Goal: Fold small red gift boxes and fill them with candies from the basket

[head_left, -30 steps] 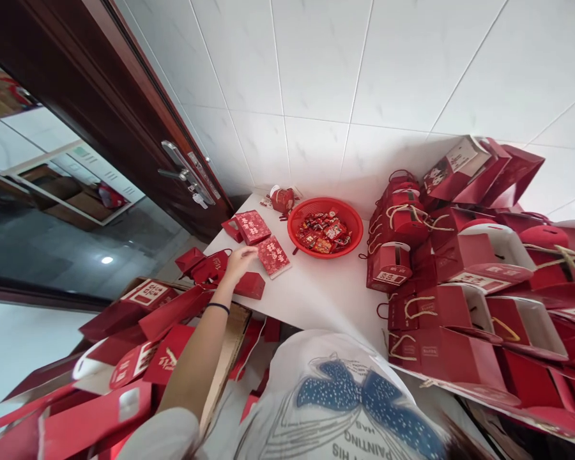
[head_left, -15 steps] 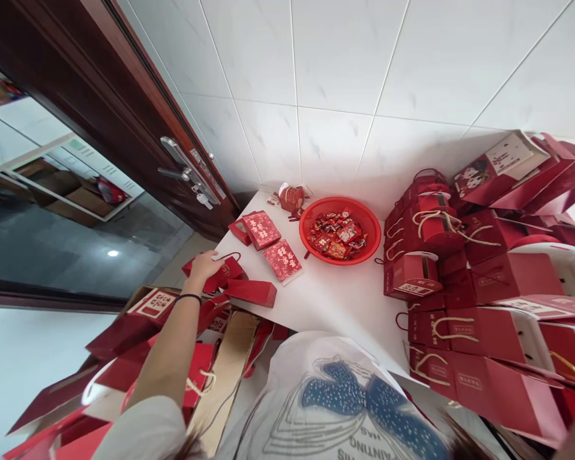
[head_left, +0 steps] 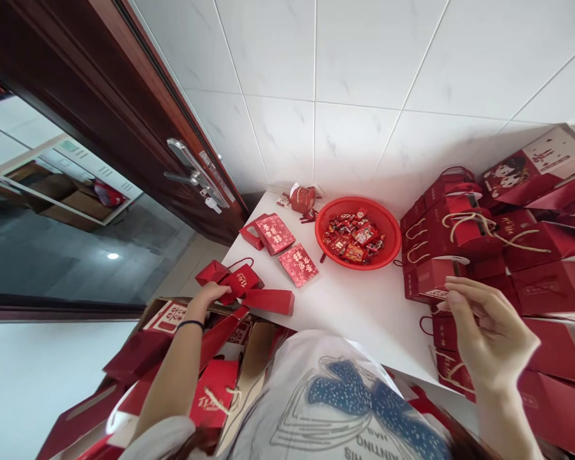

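Note:
At the table's left front edge, my left hand (head_left: pixel 211 295) has its fingers closed on a small red gift box (head_left: pixel 242 280) with gold lettering. A long red carton (head_left: pixel 271 301) lies beside that box, pointing right. My right hand (head_left: pixel 493 332) is raised in front of the stacked boxes at the right, thumb and fingertips pinched together. I cannot make out what, if anything, is between them. Two flat red floral packets with white lettering, a nearer one (head_left: pixel 298 264) and a farther one (head_left: pixel 275 234), lie beyond the left hand.
A red plastic basket (head_left: pixel 397 237) of wrapped sweets stands on the white table (head_left: pixel 349 313) near the tiled wall. Many red gift boxes (head_left: pixel 431 278) with cord handles are stacked at the right. A carton of red bags (head_left: pixel 138 348) stands lower left, beside a dark door (head_left: pixel 138 115).
My right hand has come up into view from the lower right edge. The left hand has moved slightly toward me with the small gift box, and the view has shifted.

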The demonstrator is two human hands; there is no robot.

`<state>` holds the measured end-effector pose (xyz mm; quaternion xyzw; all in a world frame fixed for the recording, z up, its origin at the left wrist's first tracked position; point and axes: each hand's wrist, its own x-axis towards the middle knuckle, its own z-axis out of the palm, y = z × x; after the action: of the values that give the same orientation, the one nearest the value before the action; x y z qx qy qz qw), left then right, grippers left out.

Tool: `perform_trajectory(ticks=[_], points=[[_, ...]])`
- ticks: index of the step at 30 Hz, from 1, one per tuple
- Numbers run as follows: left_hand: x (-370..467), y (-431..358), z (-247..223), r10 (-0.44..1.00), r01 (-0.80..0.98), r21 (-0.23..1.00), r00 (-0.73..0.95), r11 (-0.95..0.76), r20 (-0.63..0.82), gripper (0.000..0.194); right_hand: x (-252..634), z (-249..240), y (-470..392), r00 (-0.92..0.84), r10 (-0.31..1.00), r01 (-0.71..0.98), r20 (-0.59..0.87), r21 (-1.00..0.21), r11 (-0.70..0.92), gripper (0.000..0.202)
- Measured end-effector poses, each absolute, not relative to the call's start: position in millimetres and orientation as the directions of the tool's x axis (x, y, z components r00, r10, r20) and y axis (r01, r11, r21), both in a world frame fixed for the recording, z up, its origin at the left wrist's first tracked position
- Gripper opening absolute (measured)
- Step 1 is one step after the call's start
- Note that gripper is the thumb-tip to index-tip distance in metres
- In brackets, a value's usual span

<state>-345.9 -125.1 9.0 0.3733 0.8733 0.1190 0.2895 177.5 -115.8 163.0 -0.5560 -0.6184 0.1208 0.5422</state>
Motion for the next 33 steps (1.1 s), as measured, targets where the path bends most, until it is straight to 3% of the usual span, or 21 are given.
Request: perform_trajectory(ticks=[3,6,13,17,19,21,24,28,33], points=[[-336.6,-124.0,17.1,0.65,0.585,0.308,-0.571,0.75,-0.501,0.023,167.3,157.2,-115.1,0.158,0.838,0.548,0.522,-0.752,0.366,0.009],[-326.8,-124.8,37.0,0.675,0.621,0.304,-0.537,0.722,-0.506,0.024,161.1,152.0,-112.4,0.092,0.876,0.557,0.473,-0.754,0.349,0.013],[-260.1,-120.3,88.5,0.911,0.593,0.709,-0.369,0.381,-0.181,0.016,149.0,133.9,-98.0,-0.137,0.914,0.505,0.382,-0.767,0.396,0.017],[-206.8,-112.0,110.0,0.981,0.58,0.802,-0.192,0.143,-0.036,0.034,133.3,121.6,-87.8,-0.28,0.928,0.439,0.245,-0.827,0.351,0.02],[-179.0,-108.8,113.8,0.997,0.629,0.778,-0.055,-0.001,0.047,0.035,124.1,114.2,-81.6,-0.302,0.935,0.409,0.186,-0.86,0.304,0.026],[-151.0,-106.2,110.9,0.985,0.667,0.724,0.13,-0.174,0.118,0.021,115.7,105.7,-75.1,-0.298,0.945,0.408,0.133,-0.878,0.252,0.036],[-110.7,-104.0,95.6,0.915,0.685,0.624,0.38,-0.376,0.134,0.022,108.4,91.5,-68.0,-0.258,0.966,0.532,0.035,-0.829,0.172,0.047],[-69.3,-105.3,66.4,0.858,0.695,0.53,0.494,-0.486,0.14,0.027,113.8,70.7,-66.1,-0.183,0.975,0.767,-0.129,-0.639,0.06,0.052],[-42.9,-108.0,33.7,0.816,0.654,0.516,0.548,-0.554,0.183,0.03,135.3,34.1,-67.6,-0.117,0.945,0.845,-0.306,-0.53,-0.067,0.064]])
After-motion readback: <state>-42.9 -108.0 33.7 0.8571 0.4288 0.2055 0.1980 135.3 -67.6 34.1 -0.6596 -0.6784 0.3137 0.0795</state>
